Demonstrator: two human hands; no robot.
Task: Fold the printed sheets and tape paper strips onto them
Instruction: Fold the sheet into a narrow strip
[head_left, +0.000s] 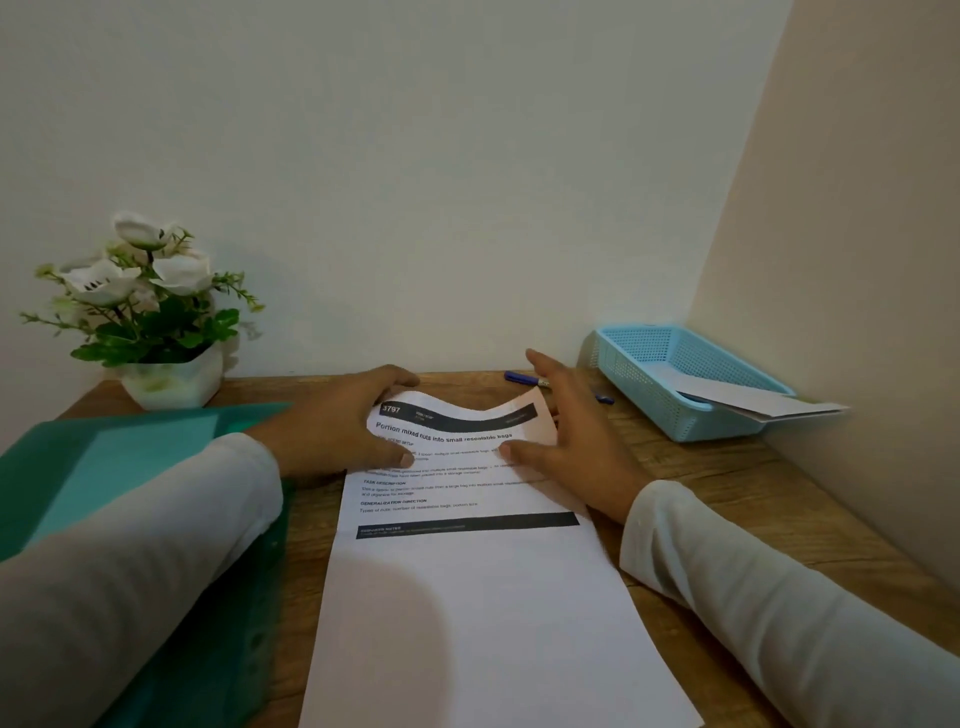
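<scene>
Lying nearest us is the blank end of the printed sheet (467, 597), flat on the wooden bench (727, 478). Our two pale sleeves (130, 571) come in on either side of it. The left forearm rests over a green folder (104, 467), which spreads out to the left of the left grip (337, 431).

Farther along, the sheet's printed end rises off the bench and buckles between our two grips. The left grip pinches the far left corner, with its thumb on the printed face and its fingers curled over the far edge. The right grip (571, 447) is spread. Its thumb presses on the text and its straight fingers stand behind the raised right corner.

Just beyond the right grip a blue pen (519, 378) lies on the bench, partly hidden by the fingers. To the right of that grip a blue basket (649, 374) sits in the corner holding white paper (737, 397). Beyond the left grip and to its left, a potted plant (150, 312) with white flowers stands against the wall (415, 182).
</scene>
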